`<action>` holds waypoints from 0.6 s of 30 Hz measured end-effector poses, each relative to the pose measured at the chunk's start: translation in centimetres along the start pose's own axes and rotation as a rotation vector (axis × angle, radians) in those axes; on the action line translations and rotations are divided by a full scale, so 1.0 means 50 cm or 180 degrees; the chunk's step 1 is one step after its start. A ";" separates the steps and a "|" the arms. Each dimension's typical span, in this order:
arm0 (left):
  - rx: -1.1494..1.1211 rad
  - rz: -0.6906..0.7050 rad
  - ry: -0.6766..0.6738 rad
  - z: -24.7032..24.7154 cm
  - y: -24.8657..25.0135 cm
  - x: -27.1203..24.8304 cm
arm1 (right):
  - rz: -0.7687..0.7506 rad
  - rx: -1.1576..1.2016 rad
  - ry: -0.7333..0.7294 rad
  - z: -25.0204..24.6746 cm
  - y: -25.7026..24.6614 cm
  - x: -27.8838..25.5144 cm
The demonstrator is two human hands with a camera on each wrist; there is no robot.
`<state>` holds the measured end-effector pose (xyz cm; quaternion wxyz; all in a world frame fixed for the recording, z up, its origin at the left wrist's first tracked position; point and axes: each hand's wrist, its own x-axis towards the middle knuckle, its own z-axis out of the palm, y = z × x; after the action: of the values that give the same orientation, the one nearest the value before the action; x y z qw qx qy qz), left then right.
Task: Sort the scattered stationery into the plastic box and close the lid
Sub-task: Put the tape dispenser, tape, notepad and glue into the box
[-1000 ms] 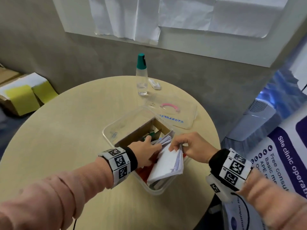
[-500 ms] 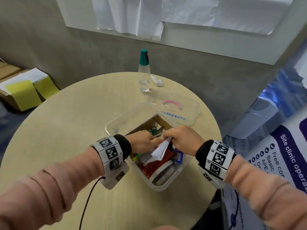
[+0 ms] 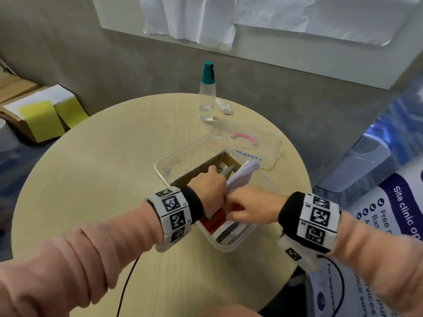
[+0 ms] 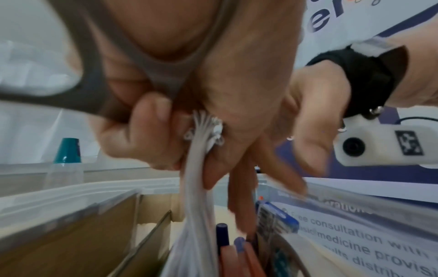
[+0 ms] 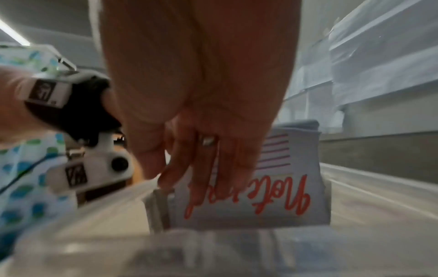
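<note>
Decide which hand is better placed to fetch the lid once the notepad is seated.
Probably the right hand: the lid lies beyond the box on its side, while the left hand pinches the notepad.

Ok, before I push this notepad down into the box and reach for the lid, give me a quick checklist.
1. Notepad held: ok, left hand and right hand both have a grip on it.
2. Notepad fully inside box: not ok, its far end sticks above the rim.
3. Room beneath it: cannot tell, pens crowd that section.
4. Lid within reach: ok, it lies on the table behind the box.
5. Bottle clear of lid: ok.
</note>
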<state>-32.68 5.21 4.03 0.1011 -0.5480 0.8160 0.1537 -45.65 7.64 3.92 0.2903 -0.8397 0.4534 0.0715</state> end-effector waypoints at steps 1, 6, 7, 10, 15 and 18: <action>0.0029 -0.0040 -0.0014 -0.003 -0.001 0.000 | 0.0107 -0.0174 -0.0349 0.006 0.000 0.010; 0.0006 0.0023 -0.0031 -0.006 0.007 -0.004 | 0.0454 -0.0798 -0.1105 0.047 -0.007 0.050; 0.0004 0.0039 -0.0030 -0.006 0.006 -0.004 | 0.0468 -0.0956 -0.1234 0.050 -0.009 0.055; -0.0030 0.0050 -0.0023 -0.005 0.000 -0.003 | 0.0453 -0.0980 -0.1358 0.045 -0.008 0.062; -0.0307 0.0174 0.0072 -0.001 -0.012 -0.001 | 0.0366 0.0359 -0.0710 -0.037 0.015 0.029; -0.0568 0.0244 0.0189 -0.007 -0.027 0.006 | 0.0505 0.0929 0.0016 -0.067 0.032 0.003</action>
<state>-31.53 4.34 4.08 0.0217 -0.5275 0.8221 0.2132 -47.33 5.00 5.92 0.4015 -0.7503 0.5246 0.0255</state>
